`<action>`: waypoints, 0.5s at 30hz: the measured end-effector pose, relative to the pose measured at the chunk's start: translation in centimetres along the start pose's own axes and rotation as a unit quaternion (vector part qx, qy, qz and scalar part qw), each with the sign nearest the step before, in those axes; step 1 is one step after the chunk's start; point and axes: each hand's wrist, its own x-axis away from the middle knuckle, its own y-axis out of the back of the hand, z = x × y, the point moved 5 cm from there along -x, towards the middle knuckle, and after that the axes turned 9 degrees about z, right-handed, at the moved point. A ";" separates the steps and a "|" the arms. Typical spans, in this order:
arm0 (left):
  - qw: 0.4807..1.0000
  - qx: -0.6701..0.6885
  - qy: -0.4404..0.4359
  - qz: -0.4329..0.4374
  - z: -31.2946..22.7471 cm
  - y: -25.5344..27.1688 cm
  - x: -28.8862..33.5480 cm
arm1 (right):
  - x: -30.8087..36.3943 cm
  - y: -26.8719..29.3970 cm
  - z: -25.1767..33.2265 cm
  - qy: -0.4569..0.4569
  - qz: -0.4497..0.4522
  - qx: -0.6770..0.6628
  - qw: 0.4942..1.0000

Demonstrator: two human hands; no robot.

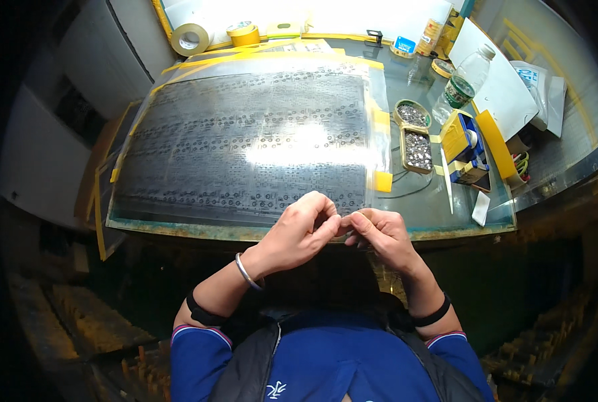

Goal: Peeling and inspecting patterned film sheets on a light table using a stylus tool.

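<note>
My left hand (302, 230) and my right hand (384, 238) meet at the fingertips over the front edge of the glass table (440, 233). Both pinch with thumb and forefinger; whatever lies between them is too small or hidden to make out. Just beyond them lies a large dark film sheet (212, 144) covered with rows of fine circuit-like marks, taped down along its edges with yellow tape (383, 181). To the right of the sheet sit a rectangular tin (416, 151) and a round tin (413, 114), each full of small greyish bits.
A tape dispenser (461, 144), a clear plastic bottle (465, 84) and a small white block (481, 208) stand at the right. Along the back are tape rolls (190, 39), a small black stand (374, 37) and a bright panel (232, 13). White boards (497, 74) lean at the right.
</note>
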 end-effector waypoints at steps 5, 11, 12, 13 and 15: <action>0.998 -0.030 0.013 -0.047 0.1 -0.1 0.2 | -0.1 -0.1 0.2 -0.004 -0.008 -0.011 1.000; 0.981 -0.014 0.031 -0.188 3.3 1.5 1.1 | 0.4 0.6 -0.3 -0.018 -0.007 -0.049 0.999; 0.974 0.120 0.042 -0.188 4.3 1.8 1.4 | 0.4 0.6 -0.2 -0.017 -0.007 -0.049 0.999; 0.966 0.174 0.031 -0.187 4.5 2.1 1.6 | 0.5 0.5 0.0 -0.013 -0.006 -0.043 0.999; 0.969 0.194 0.068 -0.139 4.1 2.0 1.8 | 0.4 0.5 0.0 -0.014 -0.006 -0.039 0.999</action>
